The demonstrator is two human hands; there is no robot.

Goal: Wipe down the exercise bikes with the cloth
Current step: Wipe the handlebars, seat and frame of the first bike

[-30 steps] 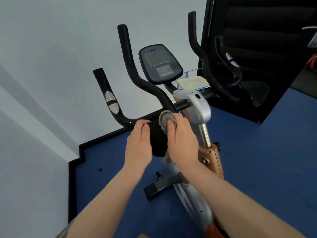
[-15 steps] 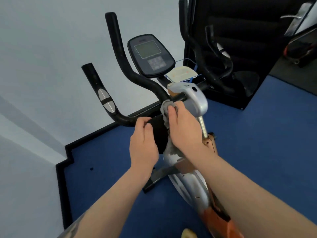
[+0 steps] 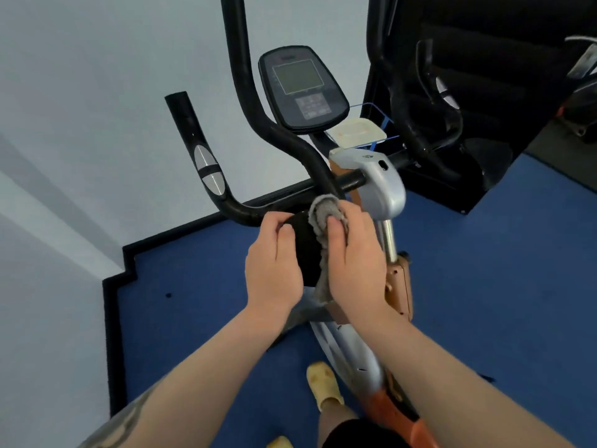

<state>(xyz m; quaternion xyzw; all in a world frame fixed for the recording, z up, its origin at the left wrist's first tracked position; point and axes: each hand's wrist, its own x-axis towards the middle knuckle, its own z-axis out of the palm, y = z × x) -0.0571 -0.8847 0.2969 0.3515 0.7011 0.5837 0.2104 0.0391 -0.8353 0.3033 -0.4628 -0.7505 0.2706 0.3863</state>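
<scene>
An exercise bike (image 3: 384,192) with black handlebars (image 3: 277,134) and a dark console (image 3: 300,88) stands in front of me. My right hand (image 3: 358,253) is shut on a grey cloth (image 3: 324,210), pressing it against the black pad (image 3: 305,247) at the middle of the handlebar. My left hand (image 3: 273,263) grips the left side of that same black pad. The cloth's tail hangs down under my right palm.
A white wall is at the left with a black skirting. Blue carpet (image 3: 484,286) covers the floor. A second black machine (image 3: 452,108) stands behind at the right. A yellow slipper (image 3: 323,386) on my foot shows below.
The view has tilted down and closer to the bike. My right hand with the cloth has shifted slightly along the pad near the handlebar joint. My left hand keeps its grip.
</scene>
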